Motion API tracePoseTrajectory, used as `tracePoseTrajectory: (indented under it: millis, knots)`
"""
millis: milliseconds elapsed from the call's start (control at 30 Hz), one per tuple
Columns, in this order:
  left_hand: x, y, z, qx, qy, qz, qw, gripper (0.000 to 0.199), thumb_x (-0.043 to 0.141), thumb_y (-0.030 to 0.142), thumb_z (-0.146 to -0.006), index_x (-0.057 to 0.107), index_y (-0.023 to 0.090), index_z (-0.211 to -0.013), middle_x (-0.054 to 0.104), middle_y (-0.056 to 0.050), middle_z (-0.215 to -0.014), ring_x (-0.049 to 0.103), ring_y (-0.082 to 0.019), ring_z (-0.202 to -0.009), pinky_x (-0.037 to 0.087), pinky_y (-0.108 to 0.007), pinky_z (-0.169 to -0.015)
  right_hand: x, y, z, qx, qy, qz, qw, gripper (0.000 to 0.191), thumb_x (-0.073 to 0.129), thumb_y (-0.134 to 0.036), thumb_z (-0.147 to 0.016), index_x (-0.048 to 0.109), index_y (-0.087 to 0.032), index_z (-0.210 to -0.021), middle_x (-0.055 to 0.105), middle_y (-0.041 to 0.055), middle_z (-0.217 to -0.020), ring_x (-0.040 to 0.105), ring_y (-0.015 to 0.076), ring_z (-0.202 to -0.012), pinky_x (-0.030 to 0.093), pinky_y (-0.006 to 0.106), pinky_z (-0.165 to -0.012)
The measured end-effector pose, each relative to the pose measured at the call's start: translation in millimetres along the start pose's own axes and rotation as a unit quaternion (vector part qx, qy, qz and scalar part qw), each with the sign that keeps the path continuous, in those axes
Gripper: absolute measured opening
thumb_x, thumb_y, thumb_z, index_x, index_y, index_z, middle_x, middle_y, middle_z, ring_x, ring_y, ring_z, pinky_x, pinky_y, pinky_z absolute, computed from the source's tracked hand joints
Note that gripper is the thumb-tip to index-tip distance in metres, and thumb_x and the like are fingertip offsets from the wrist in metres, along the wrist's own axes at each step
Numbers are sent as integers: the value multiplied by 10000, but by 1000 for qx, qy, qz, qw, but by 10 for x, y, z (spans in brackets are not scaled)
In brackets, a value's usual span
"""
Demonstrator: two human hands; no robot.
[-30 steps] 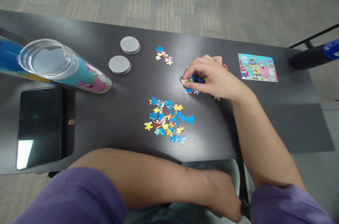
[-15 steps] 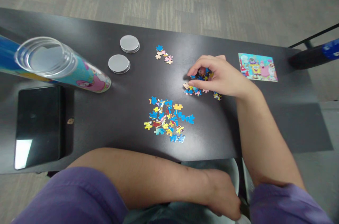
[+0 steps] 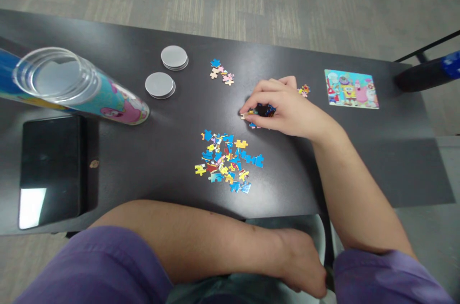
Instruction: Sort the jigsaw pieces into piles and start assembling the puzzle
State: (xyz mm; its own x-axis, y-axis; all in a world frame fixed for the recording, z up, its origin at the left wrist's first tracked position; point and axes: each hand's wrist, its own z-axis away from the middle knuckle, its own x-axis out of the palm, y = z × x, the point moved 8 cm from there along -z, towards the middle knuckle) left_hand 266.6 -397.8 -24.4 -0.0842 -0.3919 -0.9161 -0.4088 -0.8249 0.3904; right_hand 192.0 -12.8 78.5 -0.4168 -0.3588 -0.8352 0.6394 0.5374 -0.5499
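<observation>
My right hand (image 3: 278,105) is over the table, thumb and forefinger pinching a small pale jigsaw piece (image 3: 243,116) at its left edge. Under and behind its fingers lies a pile of jigsaw pieces (image 3: 254,125), mostly hidden by the hand. Nearer to me spreads a larger loose pile of blue, yellow and red pieces (image 3: 224,160). Beyond it is a small group of pink, tan and blue pieces (image 3: 224,75). My left hand (image 3: 304,263) rests curled in my lap below the table edge, its fingertips hidden.
A picture card (image 3: 351,89) lies at the right, with a few pieces (image 3: 304,90) left of it. Two stacks of grey discs (image 3: 174,56) sit at the back left. A clear-topped printed tube (image 3: 122,102) stands beside a black tablet (image 3: 52,169). A dark bottle-like object (image 3: 417,78) is far right.
My right hand has moved left and slightly toward me, drawing the pale piece away from the pile. A few pieces behind the hand have come into view. My left hand stays put.
</observation>
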Motion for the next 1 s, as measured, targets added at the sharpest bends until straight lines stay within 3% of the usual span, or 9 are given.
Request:
tracePoseTrajectory:
  millis: [100, 233, 467, 633, 800, 900, 1000]
  knots:
    - [-12, -12, 15, -3, 3, -13, 1000, 120, 1049, 487, -1137, 952, 431, -1095, 581, 110, -706, 275, -136, -458, 549, -304, -602, -15, 23, -3, 7, 16, 11, 1000, 152, 842, -449, -1153, 914, -356, -1250, 876, 68, -1266, 797, 383, -1228, 393, 620, -1227]
    - [5, -17, 21, -8, 12, -34, 999, 245, 992, 470, -1160, 934, 572, -945, 454, 107, -623, -6, -180, -455, 394, -341, -476, -18, 49, -4, 22, 17, 30, 999, 122, 860, -458, -1151, 866, -336, -1148, 876, 74, -1240, 780, 399, -1234, 383, 630, -1231]
    - [21, 1, 6, -7, 34, -65, 997, 235, 1007, 528, -1125, 932, 604, -916, 141, 86, -522, -86, -216, -443, 321, -350, -429, -29, 37, -7, 5, 14, 27, 1000, 84, 850, -397, -1146, 853, -315, -1132, 884, 68, -1152, 792, 369, -1135, 408, 582, -1194]
    - [17, -6, 20, -5, 25, -65, 998, 228, 969, 533, -1170, 938, 623, -962, 39, 86, -524, -116, -218, -439, 320, -336, -418, -33, 86, -4, 1, 3, 10, 1000, 98, 885, -395, -1137, 841, -310, -1114, 894, 42, -1085, 805, 339, -1026, 416, 567, -1198]
    - [-30, -17, 48, -1, 11, -52, 999, 157, 955, 502, -1202, 976, 579, -1067, 129, 102, -523, -66, -199, -435, 379, -320, -448, -71, 142, 3, -5, 24, -28, 999, 190, 939, -434, -1080, 851, -291, -1169, 878, 23, -1000, 807, 312, -933, 432, 591, -1226]
    - [-87, -24, 78, -2, 6, -39, 999, 57, 967, 465, -1207, 992, 514, -1222, 290, 122, -565, 1, -177, -464, 458, -303, -512, -116, 167, 13, -3, 18, -47, 999, 224, 936, -470, -1070, 871, -290, -1186, 896, 28, -985, 796, 299, -889, 444, 638, -1250]
    - [-131, -29, 109, -5, 2, -25, 1000, 133, 978, 432, -1217, 974, 411, -1348, 504, 121, -672, 163, -148, -490, 531, -292, -599, -132, 207, 30, 25, -23, -46, 998, 229, 933, -521, -1079, 867, -342, -1206, 928, 35, -1021, 797, 320, -892, 504, 648, -1206]
